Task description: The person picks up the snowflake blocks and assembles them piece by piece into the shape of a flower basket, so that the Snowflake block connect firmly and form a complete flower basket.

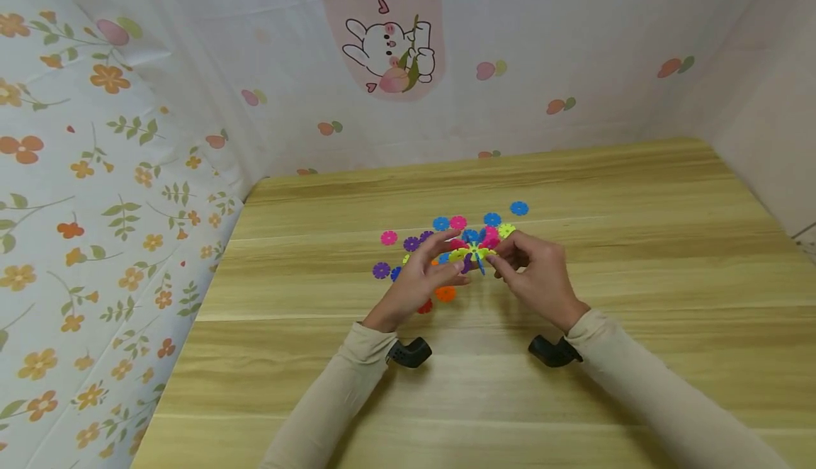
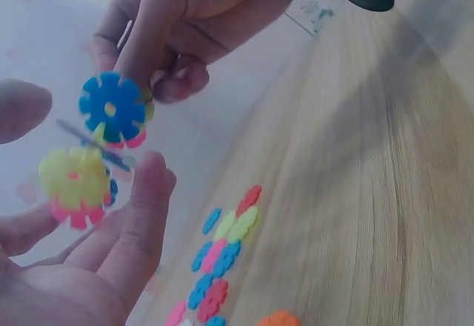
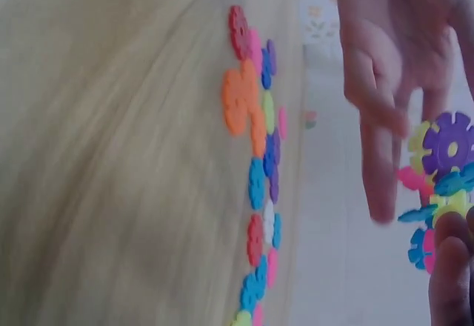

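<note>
Above the table, a cluster of interlocked plastic snowflake discs [image 1: 474, 249] sits between the two hands. My right hand [image 1: 542, 274] pinches its near right side between thumb and fingers. Spread loosely around the other side is my left hand [image 1: 414, 281], its fingers only gently bent; whether a fingertip touches the cluster, I cannot tell. In the left wrist view a blue disc [image 2: 112, 107] and a blurred yellow disc [image 2: 72, 178] stick out of the cluster. A purple disc [image 3: 449, 144] faces the right wrist view. Part of the cluster is hidden behind fingers.
Loose snowflake discs lie behind and left of the hands, among them an orange disc [image 1: 445, 294], a pink disc [image 1: 389, 237] and a blue disc [image 1: 519, 208]. Black wrist-worn devices [image 1: 410, 353] show below both wrists. A patterned cloth [image 1: 268, 65] hangs behind the wooden table [image 1: 637, 242].
</note>
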`<action>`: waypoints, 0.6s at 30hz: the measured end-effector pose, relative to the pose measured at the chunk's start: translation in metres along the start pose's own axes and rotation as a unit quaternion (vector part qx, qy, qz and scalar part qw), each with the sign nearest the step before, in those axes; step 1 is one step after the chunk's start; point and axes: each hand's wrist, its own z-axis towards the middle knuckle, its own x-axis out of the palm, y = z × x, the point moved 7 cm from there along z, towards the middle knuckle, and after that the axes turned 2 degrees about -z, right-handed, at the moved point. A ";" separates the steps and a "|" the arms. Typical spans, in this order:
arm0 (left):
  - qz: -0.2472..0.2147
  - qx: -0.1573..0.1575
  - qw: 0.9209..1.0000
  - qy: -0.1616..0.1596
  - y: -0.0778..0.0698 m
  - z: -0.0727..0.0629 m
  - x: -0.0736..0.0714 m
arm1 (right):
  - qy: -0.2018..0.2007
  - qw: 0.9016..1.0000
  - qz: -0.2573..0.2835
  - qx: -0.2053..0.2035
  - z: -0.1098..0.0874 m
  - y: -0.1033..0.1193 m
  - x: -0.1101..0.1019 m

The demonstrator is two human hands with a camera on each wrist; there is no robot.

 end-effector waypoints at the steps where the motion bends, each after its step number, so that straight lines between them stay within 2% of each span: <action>1: -0.002 -0.001 1.000 0.001 0.000 0.000 0.001 | 0.000 1.000 0.002 -0.003 0.000 0.002 0.001; 4: 0.008 -0.004 1.000 -0.007 0.000 0.002 0.003 | 0.018 1.000 0.000 -0.013 -0.003 0.005 0.009; 6: 0.042 -0.002 0.999 -0.015 -0.003 0.000 0.005 | 0.044 0.999 -0.007 -0.011 -0.006 0.006 0.014; 10: 0.096 0.021 0.995 -0.021 -0.015 -0.005 0.008 | 0.110 0.994 -0.020 -0.001 -0.011 0.005 0.021; 12: 0.106 0.031 0.994 -0.019 -0.021 -0.009 0.008 | 0.141 0.990 -0.019 0.005 -0.011 0.003 0.019; 15: 0.115 0.030 0.993 -0.020 -0.020 -0.011 0.002 | 0.172 0.985 -0.020 0.027 -0.008 -0.007 0.012; 18: 0.121 0.023 0.992 -0.028 -0.019 -0.014 -0.003 | 0.190 0.978 -0.057 0.064 0.001 -0.026 0.003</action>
